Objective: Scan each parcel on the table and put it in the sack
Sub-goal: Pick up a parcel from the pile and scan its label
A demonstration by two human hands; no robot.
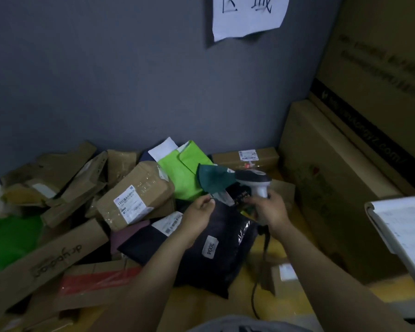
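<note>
Our left hand (199, 209) pinches the black bag (216, 250) by its top edge — tilting its label up. Our right hand (268, 207) grips the scanner (254, 180), aimed there.

— Where does the head view look from?
— From above the person's chest, forward and down, close over the counter (225, 305) heaped with parcels.
— What fills the frame?
— A grey wall (106, 80) takes the upper half; both forearms rise from the lower edge to mid-frame. Wide-angle bending curves the stacked cartons (345, 164) at right.
</note>
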